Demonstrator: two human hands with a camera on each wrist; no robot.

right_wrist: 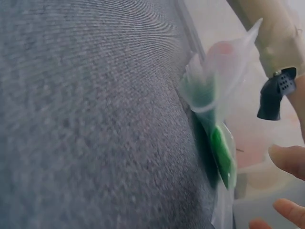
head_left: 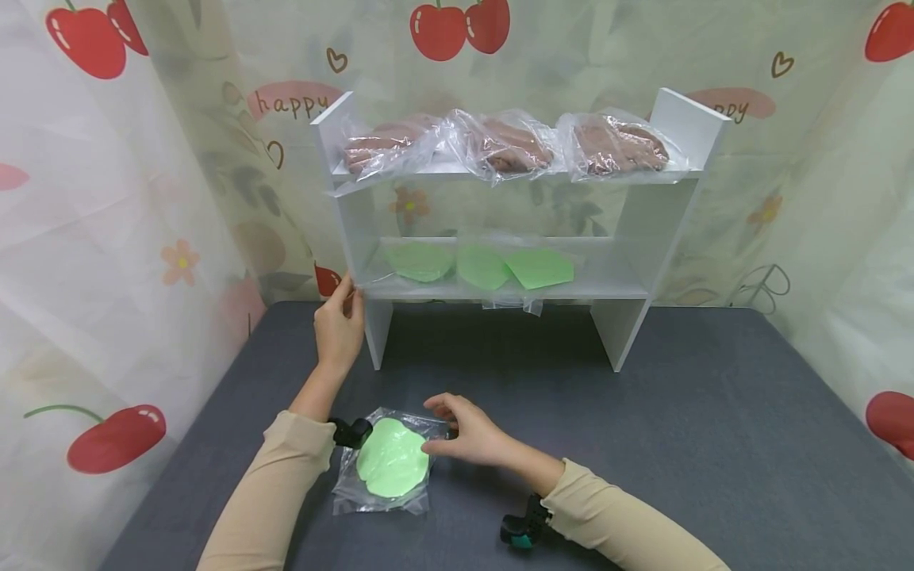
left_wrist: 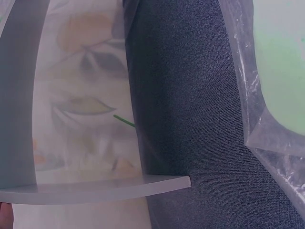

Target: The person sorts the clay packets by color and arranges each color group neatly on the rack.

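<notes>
A light green flat piece with a wavy edge, in a clear plastic bag (head_left: 392, 460), lies on the dark table between the forearms. My right hand (head_left: 467, 430) is at the bag's right side, fingers spread and slightly bent, holding nothing; its thumb overlaps the green piece's edge in the head view. My left hand (head_left: 339, 329) grips the left side of the white shelf (head_left: 500, 293) at the height of its middle board. In the left wrist view only a fingertip (left_wrist: 5, 217) shows, beside the shelf's side panel (left_wrist: 95, 191).
On the shelf's top board lie three clear bags of brown lumps (head_left: 510, 147). Several light green pieces (head_left: 481, 266) in clear wrapping rest on the middle board, some wrapping hanging over its front edge. The shelf stands toward the back of the dark table (head_left: 643, 444), before a printed curtain (head_left: 543, 55).
</notes>
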